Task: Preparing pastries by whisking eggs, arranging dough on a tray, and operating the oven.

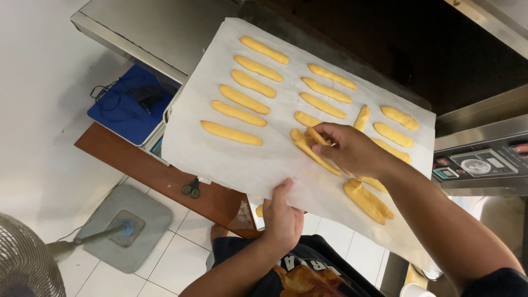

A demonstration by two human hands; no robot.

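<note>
A baking tray lined with white parchment carries several long yellow dough strips laid in rows. My left hand grips the tray's near edge from below, thumb on top of the paper. My right hand rests over the middle of the tray and pinches one dough strip between thumb and fingers. Around it some strips lie crooked, and one thicker strip sits at the near right.
The tray is held in front of a dark open oven with a control panel at right. Below left are a wooden shelf with scissors, a blue scale and a standing fan's base.
</note>
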